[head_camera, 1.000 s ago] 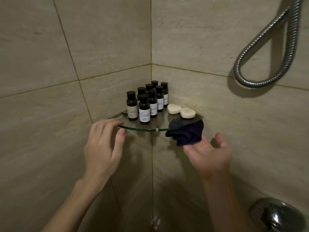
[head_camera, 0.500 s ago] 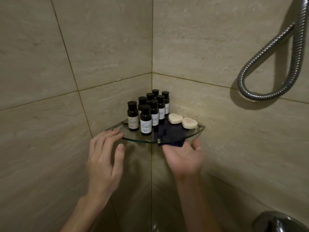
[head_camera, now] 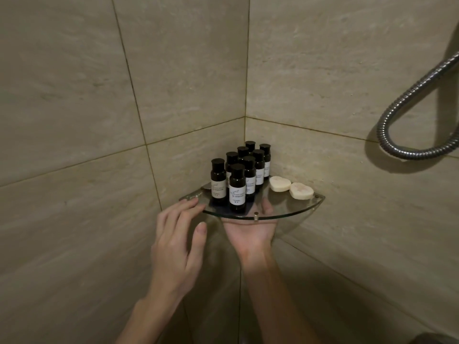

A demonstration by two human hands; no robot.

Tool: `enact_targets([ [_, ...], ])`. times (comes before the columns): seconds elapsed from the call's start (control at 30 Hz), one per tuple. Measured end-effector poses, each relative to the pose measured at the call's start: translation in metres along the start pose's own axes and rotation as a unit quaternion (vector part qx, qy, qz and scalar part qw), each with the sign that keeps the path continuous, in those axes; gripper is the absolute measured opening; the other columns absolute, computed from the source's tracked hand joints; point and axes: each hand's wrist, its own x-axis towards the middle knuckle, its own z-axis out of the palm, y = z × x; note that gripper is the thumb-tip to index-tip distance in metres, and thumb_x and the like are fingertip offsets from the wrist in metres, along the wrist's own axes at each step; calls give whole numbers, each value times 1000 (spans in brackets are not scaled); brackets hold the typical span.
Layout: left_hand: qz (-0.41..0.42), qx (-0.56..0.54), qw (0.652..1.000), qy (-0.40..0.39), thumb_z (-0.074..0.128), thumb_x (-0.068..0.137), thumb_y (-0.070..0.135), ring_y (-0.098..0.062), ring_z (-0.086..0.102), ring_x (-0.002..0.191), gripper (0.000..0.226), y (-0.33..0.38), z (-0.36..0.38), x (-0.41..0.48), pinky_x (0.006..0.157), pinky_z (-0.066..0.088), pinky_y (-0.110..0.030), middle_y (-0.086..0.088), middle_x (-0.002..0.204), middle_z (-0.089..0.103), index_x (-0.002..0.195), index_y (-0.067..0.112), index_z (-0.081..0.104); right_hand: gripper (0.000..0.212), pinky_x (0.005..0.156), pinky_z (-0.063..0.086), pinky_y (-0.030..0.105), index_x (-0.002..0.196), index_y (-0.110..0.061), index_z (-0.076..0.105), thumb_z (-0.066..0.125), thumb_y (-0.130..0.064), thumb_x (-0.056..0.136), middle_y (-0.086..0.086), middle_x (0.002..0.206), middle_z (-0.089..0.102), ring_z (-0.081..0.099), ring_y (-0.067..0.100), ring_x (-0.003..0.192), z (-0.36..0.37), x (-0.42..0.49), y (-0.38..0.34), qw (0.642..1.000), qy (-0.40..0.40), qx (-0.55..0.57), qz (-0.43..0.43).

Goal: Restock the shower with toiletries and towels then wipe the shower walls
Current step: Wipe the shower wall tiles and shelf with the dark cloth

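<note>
Left hand (head_camera: 178, 234) first: its fingers (head_camera: 185, 207) are straight and relaxed, gripping nothing, with the tips touching the rim at the left front corner of the glass corner shelf (head_camera: 285, 214). The thumb hangs free just below the edge. The right hand (head_camera: 250, 234) is palm up under the middle of the front edge. Its fingers (head_camera: 267, 207) reach under the glass and only partly show through it, so I honestly can't tell if they're holding anything.

On the shelf, eight small dark bottles (head_camera: 237, 187) with black caps stand upright, clustered from the back corner toward the front left. Each has a white label with a little sprig logo and small print, too tiny and blurry to read. Two pale heart-shaped soaps (head_camera: 280, 183) lie side by side, touching, near the right edge. There's a small metal stud (head_camera: 255, 216) at the front rim. Beige tiled walls (head_camera: 74, 95) all around, and a chrome shower hose (head_camera: 417, 155) loops on the right wall.
</note>
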Motion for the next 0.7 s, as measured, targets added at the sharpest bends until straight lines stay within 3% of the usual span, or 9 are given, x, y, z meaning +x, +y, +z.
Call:
enact_targets([
  [0.1,-5,-12,1000,4,28,105,47,-26,49,129,56,0,3,-1,110,28,-17,-1,132,61,126,10,65,59,114,33,49,139,-6,56,34,-42,98,25,141,56,46,38,138,-14,-5,5,991,-84,48,88],
  [0.2,17,1,1000,-18,21,105,54,-27,43,133,67,-1,5,-4,113,23,-16,-7,139,55,134,7,58,37,110,31,31,104,-10,69,45,-35,91,-8,116,65,57,10,114,-31,-6,7,980,-84,113,144],
  [0.23,28,9,999,-28,19,104,56,-27,40,136,70,-3,5,-6,114,21,-16,-8,143,52,138,6,54,25,109,27,19,96,-10,68,54,-28,88,-24,108,61,53,-8,107,-29,-15,8,982,-136,11,127],
  [0.3,45,8,998,-43,14,102,61,-28,37,139,77,-5,5,-9,117,19,-19,-9,147,48,142,5,50,23,103,26,2,109,2,68,57,-9,92,-48,108,54,48,-24,104,-41,-37,5,977,-104,-188,-6],
  [0.37,54,-13,997,-50,11,99,67,-28,35,142,85,-5,4,-10,118,19,-24,-9,150,46,142,5,49,38,107,46,25,128,10,62,47,-8,98,-15,126,69,64,4,116,-47,-60,-5,990,-98,-64,81],
  [0.43,49,-39,996,-57,7,96,73,-25,33,145,92,-5,5,-10,119,20,-28,-7,152,44,143,6,49,42,87,58,45,121,4,69,53,-10,85,21,122,70,70,37,109,-46,-90,-27,985,-61,-113,117],
  [0.53,44,-42,996,-61,10,96,73,-24,31,146,89,-7,5,-9,118,27,-42,-6,153,43,145,9,47,55,73,63,47,113,-12,76,81,-14,58,18,110,75,73,39,98,-40,-117,-47,974,6,-218,-61],
  [0.6,38,-34,997,-60,14,96,72,-22,30,147,85,-7,6,-9,117,29,-43,-4,154,42,146,11,46,39,71,62,29,97,-28,82,87,-10,62,2,99,79,77,21,91,-39,-122,-56,891,56,-337,-298],
  [0.7,24,-27,998,-55,17,98,71,-22,29,148,81,-4,8,-11,121,17,-26,-4,155,42,146,12,46,27,71,50,8,110,-20,77,69,-5,89,-19,86,74,67,-6,79,-40,-114,-69,659,39,-529,-534],
])
